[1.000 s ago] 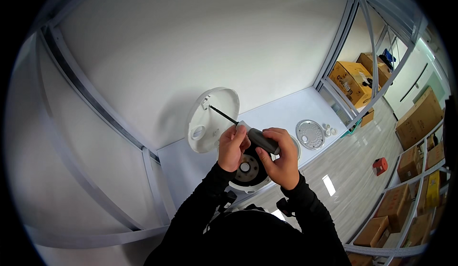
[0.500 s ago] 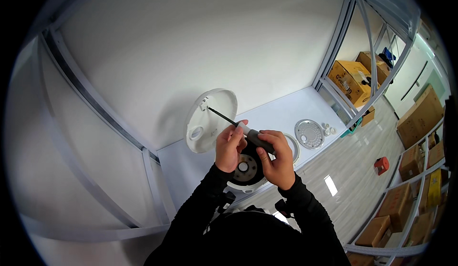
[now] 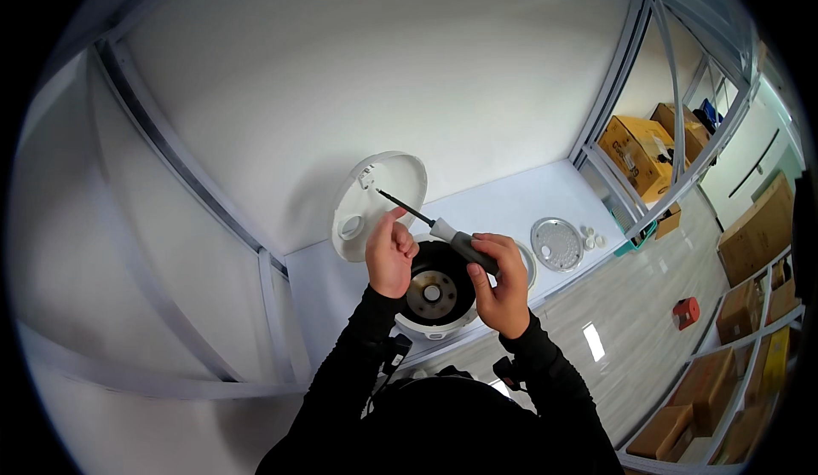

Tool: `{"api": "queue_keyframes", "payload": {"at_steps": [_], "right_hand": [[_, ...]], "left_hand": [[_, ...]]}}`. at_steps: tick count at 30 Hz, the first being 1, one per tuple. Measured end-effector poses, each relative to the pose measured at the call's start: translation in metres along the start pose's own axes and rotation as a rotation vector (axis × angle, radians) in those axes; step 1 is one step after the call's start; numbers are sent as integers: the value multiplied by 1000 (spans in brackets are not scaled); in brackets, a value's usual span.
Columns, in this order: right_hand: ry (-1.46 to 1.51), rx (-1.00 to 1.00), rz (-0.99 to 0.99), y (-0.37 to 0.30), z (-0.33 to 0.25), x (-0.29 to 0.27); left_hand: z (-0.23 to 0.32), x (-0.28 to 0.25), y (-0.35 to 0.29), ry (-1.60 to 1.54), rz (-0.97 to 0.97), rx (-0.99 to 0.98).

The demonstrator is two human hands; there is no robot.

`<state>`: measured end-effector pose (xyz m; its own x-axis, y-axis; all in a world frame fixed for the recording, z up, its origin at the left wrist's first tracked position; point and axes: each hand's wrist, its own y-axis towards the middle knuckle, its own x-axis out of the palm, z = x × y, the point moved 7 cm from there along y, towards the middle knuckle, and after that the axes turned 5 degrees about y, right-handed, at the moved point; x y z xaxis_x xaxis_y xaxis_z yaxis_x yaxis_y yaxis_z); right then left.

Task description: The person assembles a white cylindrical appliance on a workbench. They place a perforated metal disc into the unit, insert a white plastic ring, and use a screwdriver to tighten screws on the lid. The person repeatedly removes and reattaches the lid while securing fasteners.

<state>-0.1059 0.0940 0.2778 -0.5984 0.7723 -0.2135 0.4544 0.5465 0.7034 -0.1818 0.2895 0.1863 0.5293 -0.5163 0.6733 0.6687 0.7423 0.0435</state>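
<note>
My right hand (image 3: pixel 501 283) is wrapped round the grey handle of a screwdriver (image 3: pixel 460 243), whose long dark shaft points up and left. The tip hangs in front of the raised white lid (image 3: pixel 407 184), close to its hinge; whether they touch I cannot tell. My left hand (image 3: pixel 392 252) is off the handle, index finger stretched toward the shaft and the other fingers loosely curled. Contact between that fingertip and the shaft is unclear. Under both hands stands a rice cooker body (image 3: pixel 434 332), its black inside and round heating plate (image 3: pixel 431 294) showing.
Right of the cooker lie a white ring (image 3: pixel 530 266), partly behind my right hand, a perforated metal disc (image 3: pixel 556 245) and several small white round pieces (image 3: pixel 593 237). A white wall panel and metal posts (image 3: pixel 605 74) border the white table (image 3: pixel 477 198). Shelves with cardboard boxes (image 3: pixel 703 381) stand farther right.
My left hand has let go of the front of the screwdriver and moved left, its index finger now extended. My right hand still holds the handle. More of the cooker's inside shows.
</note>
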Motion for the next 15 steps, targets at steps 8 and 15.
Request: {"api": "queue_keyframes", "payload": {"at_steps": [8, 15], "right_hand": [[95, 48, -74, -15, 8, -32], [73, 3, -120, -19, 5, -69]], "left_hand": [[3, 9, -10, -9, 81, 124], [-15, 25, -22, -31, 92, 124]]}}
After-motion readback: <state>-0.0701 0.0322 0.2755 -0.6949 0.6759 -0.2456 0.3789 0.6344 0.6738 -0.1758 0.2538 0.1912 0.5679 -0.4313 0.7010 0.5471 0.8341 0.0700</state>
